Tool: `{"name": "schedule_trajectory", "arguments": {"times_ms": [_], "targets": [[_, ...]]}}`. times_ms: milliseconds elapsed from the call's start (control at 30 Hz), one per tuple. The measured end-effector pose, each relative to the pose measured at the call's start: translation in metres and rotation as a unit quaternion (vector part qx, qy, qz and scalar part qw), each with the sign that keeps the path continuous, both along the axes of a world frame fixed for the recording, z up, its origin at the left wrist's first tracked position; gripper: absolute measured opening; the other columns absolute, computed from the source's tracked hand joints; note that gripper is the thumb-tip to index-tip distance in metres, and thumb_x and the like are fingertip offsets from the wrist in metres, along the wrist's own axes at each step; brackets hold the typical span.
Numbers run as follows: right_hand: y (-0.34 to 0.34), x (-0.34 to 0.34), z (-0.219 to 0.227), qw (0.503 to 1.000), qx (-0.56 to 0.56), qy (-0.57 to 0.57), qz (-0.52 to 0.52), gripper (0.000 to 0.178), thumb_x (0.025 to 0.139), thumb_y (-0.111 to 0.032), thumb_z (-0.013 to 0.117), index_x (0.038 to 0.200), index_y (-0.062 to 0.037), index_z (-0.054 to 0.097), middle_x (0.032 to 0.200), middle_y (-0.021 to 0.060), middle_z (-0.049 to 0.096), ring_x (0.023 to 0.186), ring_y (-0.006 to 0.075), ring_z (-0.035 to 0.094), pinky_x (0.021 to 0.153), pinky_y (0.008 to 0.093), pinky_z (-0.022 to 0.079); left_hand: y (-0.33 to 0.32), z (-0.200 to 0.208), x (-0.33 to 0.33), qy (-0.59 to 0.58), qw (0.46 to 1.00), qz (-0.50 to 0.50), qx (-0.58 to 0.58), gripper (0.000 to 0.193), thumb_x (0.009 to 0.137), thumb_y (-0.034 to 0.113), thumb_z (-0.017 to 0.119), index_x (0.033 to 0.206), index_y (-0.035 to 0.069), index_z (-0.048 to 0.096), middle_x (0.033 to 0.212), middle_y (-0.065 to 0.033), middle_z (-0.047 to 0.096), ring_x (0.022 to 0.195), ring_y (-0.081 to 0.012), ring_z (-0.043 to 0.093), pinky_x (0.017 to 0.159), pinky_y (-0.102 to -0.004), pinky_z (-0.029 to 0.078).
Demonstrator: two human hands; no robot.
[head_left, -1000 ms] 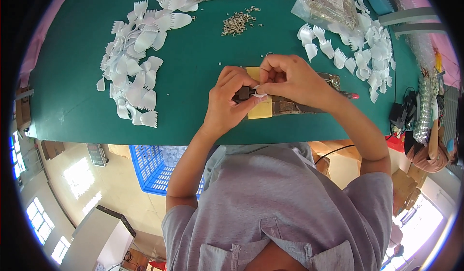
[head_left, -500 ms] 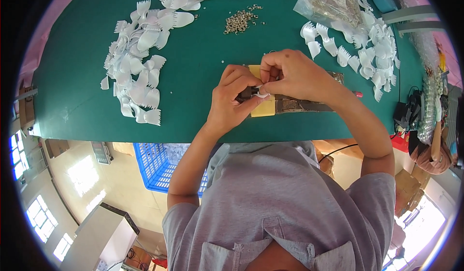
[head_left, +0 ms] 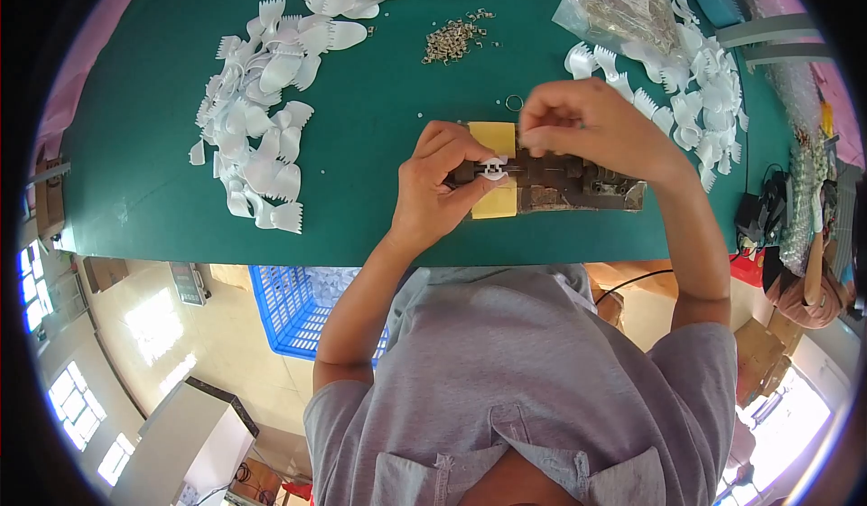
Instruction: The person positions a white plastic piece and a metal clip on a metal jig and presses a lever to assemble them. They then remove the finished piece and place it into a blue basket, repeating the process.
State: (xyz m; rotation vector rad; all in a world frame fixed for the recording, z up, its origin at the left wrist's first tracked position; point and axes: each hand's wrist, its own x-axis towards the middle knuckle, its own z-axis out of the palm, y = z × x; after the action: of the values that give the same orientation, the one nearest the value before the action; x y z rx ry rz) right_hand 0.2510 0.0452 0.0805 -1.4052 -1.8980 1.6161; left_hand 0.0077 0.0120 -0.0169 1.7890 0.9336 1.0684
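Left hand pinches a small white plastic clip onto the dark metal jig on the green worktop; right hand hovers above, fingers curled shut, apparently empty.

A green counter is seen carrying white plastic pieces at left, small metal rings far, and a dark metal jig near.

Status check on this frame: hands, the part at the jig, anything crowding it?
Left hand pinches small white part on dark metal jig. Right hand closed just above jig, contents hidden. White pieces and metal rings lie apart.
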Motion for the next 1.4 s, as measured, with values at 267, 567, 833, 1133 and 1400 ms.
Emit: {"name": "schedule_trajectory", "arguments": {"times_ms": [267, 567, 833, 1133, 1400], "targets": [[-0.056, 0.059, -0.024, 0.959, 0.079, 0.004, -0.274, 0.008, 0.097, -0.011, 0.073, 0.099, -0.003, 0.073, 0.083, 0.0005, 0.072, 0.079, 0.0061, 0.065, 0.071, 0.0234, 0.051, 0.002, -0.001, -0.001, -0.005, 1.0, -0.015, -0.003, 0.028, 0.073, 0.0, 0.091, 0.096, 0.004, 0.077, 0.094, -0.0053, 0.069, 0.097, -0.0218, 0.063, 0.085, -0.0339, 0.052], [-0.054, -0.024, -0.028, 0.935, 0.343, -0.022, -0.085, 0.016, 0.088, 0.001, 0.078, 0.102, -0.0033, 0.073, 0.091, 0.006, 0.069, 0.084, 0.0215, 0.066, 0.073, 0.0339, 0.055, 0.002, -0.003, 0.0, -0.001, 1.0, -0.016, 0.001, 0.027, 0.074, -0.003, 0.09, 0.097, 0.003, 0.076, 0.1, -0.0056, 0.071, 0.098, -0.0216, 0.064, 0.085, -0.0331, 0.053], [-0.039, -0.031, -0.036, 0.949, 0.305, -0.062, -0.053, 0.013, 0.089, -0.005, 0.077, 0.101, -0.0028, 0.073, 0.089, 0.0072, 0.068, 0.084, 0.0243, 0.065, 0.07, 0.0357, 0.053, -0.007, -0.01, 0.001, -0.015, 0.998, 0.015, -0.064, 0.046, 0.075, -0.001, 0.09, 0.114, 0.005, 0.067, 0.107, -0.0052, 0.068, 0.105, -0.0212, 0.065, 0.092, -0.0344, 0.055], [-0.029, -0.027, -0.014, 0.891, 0.42, -0.092, -0.147, 0.006, 0.086, -0.005, 0.075, 0.089, -0.0051, 0.071, 0.084, 0.0069, 0.069, 0.078, 0.0297, 0.065, 0.07, 0.0406, 0.052, -0.003, 0.001, 0.003, -0.022, 0.997, 0.025, -0.072, 0.078, 0.072, -0.006, 0.092, 0.14, 0.005, 0.055, 0.132, -0.0068, 0.059, 0.12, -0.0182, 0.061, 0.105, -0.0331, 0.052], [-0.038, -0.037, -0.028, 0.924, 0.372, -0.089, -0.021, 0.006, 0.088, -0.002, 0.076, 0.092, -0.0025, 0.071, 0.082, 0.0076, 0.064, 0.076, 0.0267, 0.059, 0.068, 0.0387, 0.049, -0.005, -0.01, 0.002, -0.008, 0.997, 0.045, -0.063, 0.081, 0.068, 0.001, 0.093, 0.141, 0.012, 0.058, 0.132, -0.0094, 0.062, 0.119, -0.0258, 0.059, 0.097, -0.038, 0.055]]}}
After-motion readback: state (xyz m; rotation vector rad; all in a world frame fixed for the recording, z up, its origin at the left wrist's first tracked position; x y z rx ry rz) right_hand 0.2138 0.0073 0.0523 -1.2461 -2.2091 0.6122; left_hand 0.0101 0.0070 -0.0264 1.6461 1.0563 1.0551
